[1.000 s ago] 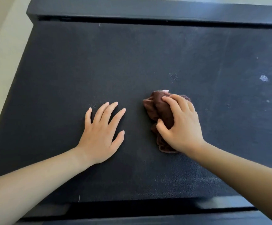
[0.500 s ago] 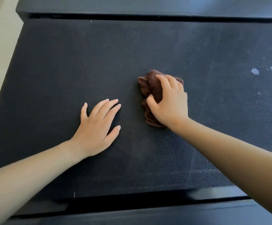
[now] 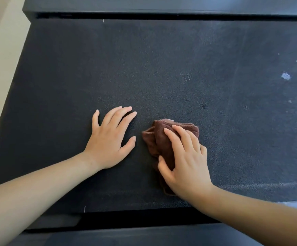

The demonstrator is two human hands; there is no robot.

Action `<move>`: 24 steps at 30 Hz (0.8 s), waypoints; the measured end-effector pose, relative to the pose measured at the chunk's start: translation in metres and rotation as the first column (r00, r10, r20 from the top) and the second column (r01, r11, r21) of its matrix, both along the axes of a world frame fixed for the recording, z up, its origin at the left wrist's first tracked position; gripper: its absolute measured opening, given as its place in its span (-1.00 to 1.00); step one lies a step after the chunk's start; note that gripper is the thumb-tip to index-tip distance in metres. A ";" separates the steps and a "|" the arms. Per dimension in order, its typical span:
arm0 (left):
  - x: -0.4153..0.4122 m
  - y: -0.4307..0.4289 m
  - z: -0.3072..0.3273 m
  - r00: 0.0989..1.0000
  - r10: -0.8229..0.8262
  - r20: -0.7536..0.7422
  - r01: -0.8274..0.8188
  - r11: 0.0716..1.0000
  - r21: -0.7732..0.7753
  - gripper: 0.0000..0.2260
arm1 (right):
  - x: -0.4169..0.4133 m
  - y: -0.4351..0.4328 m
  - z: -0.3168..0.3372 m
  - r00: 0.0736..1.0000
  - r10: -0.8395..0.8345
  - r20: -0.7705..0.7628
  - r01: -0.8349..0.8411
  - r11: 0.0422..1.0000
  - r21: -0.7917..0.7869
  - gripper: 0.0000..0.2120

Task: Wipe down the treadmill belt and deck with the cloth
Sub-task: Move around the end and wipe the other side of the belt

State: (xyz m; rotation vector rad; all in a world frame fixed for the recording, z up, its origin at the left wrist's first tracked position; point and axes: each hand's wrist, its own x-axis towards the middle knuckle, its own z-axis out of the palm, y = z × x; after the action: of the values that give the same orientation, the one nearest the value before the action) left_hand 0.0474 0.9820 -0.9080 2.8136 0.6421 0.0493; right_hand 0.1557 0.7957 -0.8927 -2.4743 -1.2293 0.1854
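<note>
The black textured treadmill belt (image 3: pixel 144 68) fills most of the view. A crumpled brown cloth (image 3: pixel 159 139) lies on it near the middle front. My right hand (image 3: pixel 185 160) presses on top of the cloth, fingers curled over it and thumb against its near side, hiding much of it. My left hand (image 3: pixel 110 137) rests flat on the belt just left of the cloth, fingers spread, holding nothing. Several pale dusty spots (image 3: pixel 286 76) mark the belt at the right.
A dark side rail (image 3: pixel 161 5) of the deck runs across the top, and another dark rail (image 3: pixel 144 235) runs along the bottom. Pale floor (image 3: pixel 0 71) shows past the belt's left end. A faint dust streak (image 3: pixel 268 185) crosses the belt at the lower right.
My right hand has drawn the cloth back toward me along the belt after pushing it away. My left hand stays planted flat on the belt.
</note>
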 end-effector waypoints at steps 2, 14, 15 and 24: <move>0.000 0.000 0.000 1.000 -0.002 -0.011 0.002 1.000 0.001 -0.45 | 0.004 0.001 0.001 1.000 0.017 0.005 -0.017 1.000 0.017 -0.43; 0.042 0.027 0.001 0.979 -0.205 0.000 0.205 0.979 -0.018 -0.46 | 0.108 0.079 -0.002 0.982 -0.187 -0.019 0.188 0.978 0.088 -0.49; 0.055 0.036 0.001 0.969 -0.246 -0.008 0.246 0.969 -0.001 -0.47 | 0.110 0.078 -0.003 0.985 -0.172 -0.018 0.173 0.980 0.095 -0.49; 0.117 0.073 -0.007 0.984 -0.167 0.057 0.166 0.986 0.029 -0.55 | 0.155 0.091 -0.001 0.980 -0.199 -0.021 0.200 0.974 0.109 -0.51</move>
State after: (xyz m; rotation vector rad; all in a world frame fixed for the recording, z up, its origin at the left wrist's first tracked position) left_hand 0.1649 1.0551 -0.9152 2.8660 0.3940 0.1090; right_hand 0.3106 0.8866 -0.8936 -2.4766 -0.9511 0.0731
